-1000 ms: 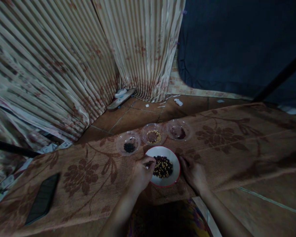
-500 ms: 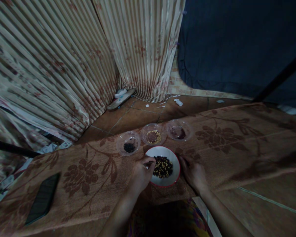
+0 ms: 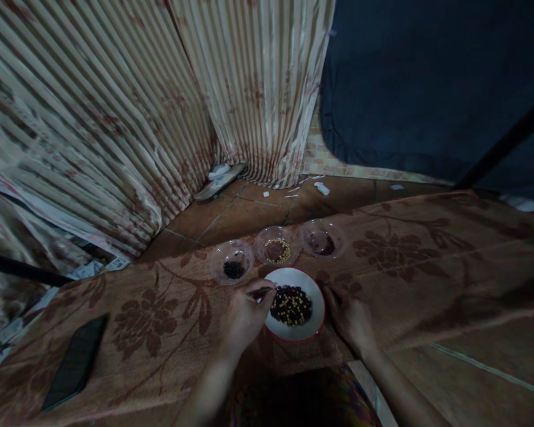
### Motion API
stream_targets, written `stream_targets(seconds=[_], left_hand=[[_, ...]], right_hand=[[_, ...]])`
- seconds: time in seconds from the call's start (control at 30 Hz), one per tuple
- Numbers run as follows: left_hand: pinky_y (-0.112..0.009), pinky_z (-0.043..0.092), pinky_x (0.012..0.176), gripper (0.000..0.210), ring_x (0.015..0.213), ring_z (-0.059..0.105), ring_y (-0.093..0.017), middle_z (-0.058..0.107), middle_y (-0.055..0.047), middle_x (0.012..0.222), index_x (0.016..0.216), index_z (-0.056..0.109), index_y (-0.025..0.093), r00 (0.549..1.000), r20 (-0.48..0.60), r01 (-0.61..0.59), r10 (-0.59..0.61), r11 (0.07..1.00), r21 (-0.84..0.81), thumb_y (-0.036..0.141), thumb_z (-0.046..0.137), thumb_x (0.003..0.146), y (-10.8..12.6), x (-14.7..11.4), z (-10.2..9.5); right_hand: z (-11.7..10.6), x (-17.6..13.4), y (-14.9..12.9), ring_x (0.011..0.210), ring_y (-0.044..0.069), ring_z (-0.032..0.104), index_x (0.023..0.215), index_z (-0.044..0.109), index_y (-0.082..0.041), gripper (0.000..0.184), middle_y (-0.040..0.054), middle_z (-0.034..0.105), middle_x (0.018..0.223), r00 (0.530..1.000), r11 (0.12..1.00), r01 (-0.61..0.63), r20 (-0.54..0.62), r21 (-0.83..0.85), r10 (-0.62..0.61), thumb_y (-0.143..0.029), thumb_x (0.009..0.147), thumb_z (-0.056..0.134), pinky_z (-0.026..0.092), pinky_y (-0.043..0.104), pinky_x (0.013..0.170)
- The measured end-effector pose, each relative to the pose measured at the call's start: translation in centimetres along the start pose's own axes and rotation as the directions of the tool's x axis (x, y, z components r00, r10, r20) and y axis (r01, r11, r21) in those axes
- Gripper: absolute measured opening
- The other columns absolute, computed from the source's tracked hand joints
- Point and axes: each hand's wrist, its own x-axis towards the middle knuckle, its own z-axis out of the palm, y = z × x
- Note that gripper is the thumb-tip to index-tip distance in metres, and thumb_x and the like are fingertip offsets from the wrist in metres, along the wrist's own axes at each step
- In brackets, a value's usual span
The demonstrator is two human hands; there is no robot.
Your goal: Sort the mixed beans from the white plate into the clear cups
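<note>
A white bowl with a red rim (image 3: 317, 320) holds a heap of dark and yellow beans or seeds (image 3: 291, 306). At its left rim, my left hand (image 3: 248, 313) has thumb and forefinger pinched together; anything between them is too small to make out. My right hand (image 3: 350, 317) lies close by the right rim with its fingers curled in, and whether it touches the bowl or holds something is hidden. Behind the bowl stand three clear plastic bowls: the left one (image 3: 220, 256) has black pieces, the middle one (image 3: 263, 238) yellow ones, the right one (image 3: 309, 231) dark reddish ones.
A brown flowered cloth (image 3: 169, 362) covers the long surface. A dark phone (image 3: 76, 362) lies at the left. Beyond the far edge, a small white bottle (image 3: 322, 188) and bits of litter are on the tiled floor. Striped curtains (image 3: 253, 89) hang behind.
My left hand has drawn slightly left, from over the heap toward the bowl's rim, still pinched. The right hand stays beside the bowl. The whole view has shifted slightly.
</note>
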Motion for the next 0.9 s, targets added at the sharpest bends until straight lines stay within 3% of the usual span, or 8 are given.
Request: stream_targets(seconds=[0.3, 0.43, 0.6, 0.73, 0.9], left_hand=[[-0.026, 0.056, 0.073, 0.01, 0.077, 0.071, -0.017, 0.076, -0.004, 0.082, 0.078, 0.073, 0.017, 0.982, -0.175, -0.078, 0.074, 0.997, -0.018, 0.017, 0.063, 0.076, 0.2, 6.8, -1.3], [-0.027, 0.057, 0.071, 0.012, 0.074, 0.072, -0.017, 0.076, -0.003, 0.082, 0.08, 0.073, 0.017, 0.976, -0.194, -0.102, 0.103, 0.995, 0.014, 0.017, 0.062, 0.076, -0.7, 8.0, -1.2], [-0.026, 0.056, 0.074, 0.011, 0.077, 0.071, -0.017, 0.075, -0.004, 0.085, 0.081, 0.073, 0.017, 0.981, -0.178, -0.084, 0.078, 0.996, -0.026, 0.021, 0.064, 0.078, 0.0, 5.5, -1.6], [-0.022, 0.054, 0.068, 0.011, 0.076, 0.069, -0.015, 0.075, -0.002, 0.083, 0.084, 0.073, 0.02, 1.0, 0.008, -0.009, 0.009, 0.999, -0.046, 0.024, 0.063, 0.081, 0.9, 2.1, -1.7], [-0.022, 0.054, 0.07, 0.012, 0.077, 0.069, -0.015, 0.075, 0.0, 0.084, 0.086, 0.072, 0.024, 0.996, 0.078, 0.049, -0.051, 0.998, 0.035, 0.022, 0.061, 0.083, 0.2, -0.9, -0.8]], right_hand=[[0.2, 0.0, 0.4, 0.081, 0.025, 0.074, 0.101, 0.073, -0.023, 0.041, 0.0083, 0.077, 0.093, 0.999, 1.0, 0.028, -0.018, -0.005, -0.028, -0.042, 0.097, 0.037, 0.051, 0.029, 0.067], [0.4, 0.0, 0.7, 0.082, 0.025, 0.074, 0.101, 0.073, -0.024, 0.041, 0.0082, 0.077, 0.092, 0.999, 0.999, 0.041, -0.017, -0.002, -0.041, -0.043, 0.097, 0.036, 0.052, 0.03, 0.068], [0.2, -0.1, 0.5, 0.076, 0.024, 0.074, 0.105, 0.072, -0.024, 0.041, 0.0081, 0.077, 0.091, 0.998, 0.999, 0.05, -0.041, -0.021, -0.051, -0.043, 0.096, 0.038, 0.05, 0.028, 0.063], [0.1, 0.0, 0.3, 0.081, 0.023, 0.073, 0.104, 0.072, -0.024, 0.041, 0.0073, 0.077, 0.097, 0.999, 0.999, 0.036, -0.029, -0.009, -0.036, -0.044, 0.097, 0.037, 0.049, 0.028, 0.067], [0.0, 0.0, 0.2, 0.08, 0.023, 0.073, 0.105, 0.073, -0.024, 0.041, 0.0075, 0.077, 0.093, 1.0, 1.0, 0.016, -0.018, -0.008, -0.016, -0.044, 0.097, 0.038, 0.049, 0.028, 0.067]])
